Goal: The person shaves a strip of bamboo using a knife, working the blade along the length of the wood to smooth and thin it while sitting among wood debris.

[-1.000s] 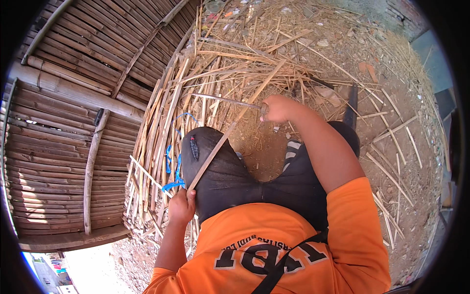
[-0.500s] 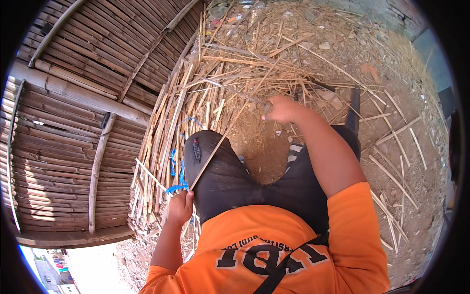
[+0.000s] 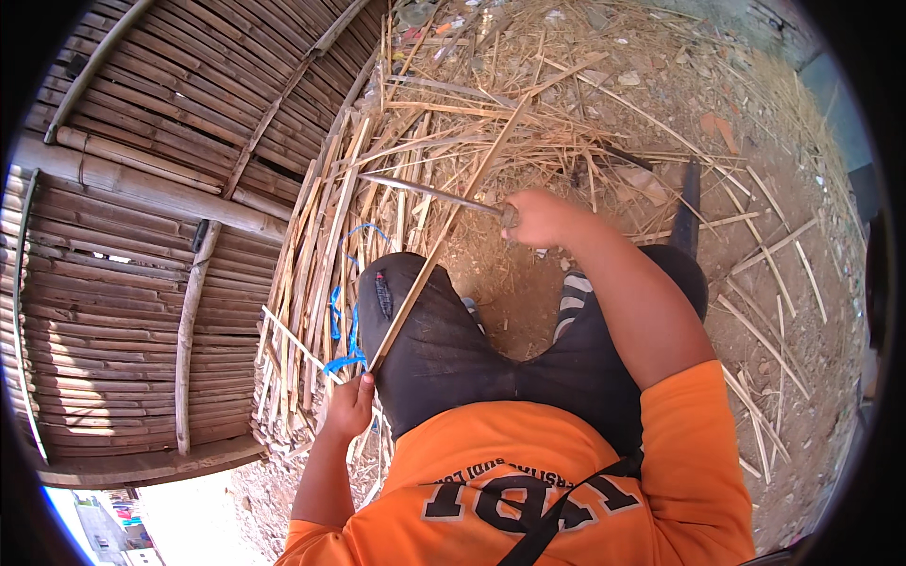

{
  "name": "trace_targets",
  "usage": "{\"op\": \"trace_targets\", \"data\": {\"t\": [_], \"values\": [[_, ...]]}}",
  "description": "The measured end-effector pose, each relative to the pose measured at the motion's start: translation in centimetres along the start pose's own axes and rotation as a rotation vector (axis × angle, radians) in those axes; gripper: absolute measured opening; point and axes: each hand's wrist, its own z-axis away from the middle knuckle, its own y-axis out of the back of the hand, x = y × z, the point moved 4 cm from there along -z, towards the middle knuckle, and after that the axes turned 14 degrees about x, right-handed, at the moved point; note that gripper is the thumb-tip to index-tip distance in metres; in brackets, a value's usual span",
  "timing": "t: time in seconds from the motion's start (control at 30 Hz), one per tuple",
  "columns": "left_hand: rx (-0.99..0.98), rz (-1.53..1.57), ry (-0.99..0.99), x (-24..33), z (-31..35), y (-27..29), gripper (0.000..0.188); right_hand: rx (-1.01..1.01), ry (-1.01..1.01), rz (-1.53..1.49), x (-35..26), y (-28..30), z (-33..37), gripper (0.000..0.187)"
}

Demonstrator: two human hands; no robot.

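In the head view, we see the left hand [image 3: 351,407] gripping the lower end of a long bamboo strip [image 3: 412,292], which slants across the left thigh [image 3: 420,325]. The right hand [image 3: 538,218] is closed around the handle of a knife [image 3: 415,188]. Its blade points leftward and crosses the strip; we cannot tell whether they touch. Blue ribbon [image 3: 351,361] lies near the left hand.

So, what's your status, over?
Left hand gripping long flat tan bamboo strip. Right hand holding thin grey metal blade, blade crossing strip. Blue plastic ribbon near left hand.
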Motion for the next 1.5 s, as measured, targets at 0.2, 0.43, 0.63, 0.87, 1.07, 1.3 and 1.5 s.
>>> {"op": "trace_targets", "data": {"t": [0.2, 0.43, 0.63, 0.87, 1.07, 1.3, 1.5], "values": [[0.023, -0.059, -0.022, 0.8, 0.3, -0.2, 0.05, -0.246, 0.242, 0.237, -6.5, 0.0, 2.3, 0.029], [0.01, -0.071, -0.012, 0.8, 0.0, 0.4, 0.051, -0.011, -0.083, 0.083, -0.2, 0.5, -1.6, 0.028], [-0.064, 0.033, 0.024, -0.7, 0.4, 0.6, 0.054, -0.262, 0.099, 0.159, -6.5, -3.2, 0.6, 0.03], [-0.134, 0.223, 0.232, -2.9, 0.4, -0.4, 0.063, -0.068, -0.106, 0.103, -3.0, -2.6, -1.6, 0.032], [0.037, 0.023, 0.065, -2.5, 1.4, -0.1, 0.053, -0.28, 0.117, 0.234, -8.4, -3.1, -0.8, 0.035], [0.033, 0.03, 0.093, -2.5, 0.2, -0.3, 0.055, -0.093, -0.133, 0.076, -3.5, -1.0, -3.3, 0.03], [0.106, -0.064, -0.023, -1.4, 1.6, -0.3, 0.053, -0.246, 0.124, 0.244, -8.8, -2.7, -0.5, 0.041]]}}
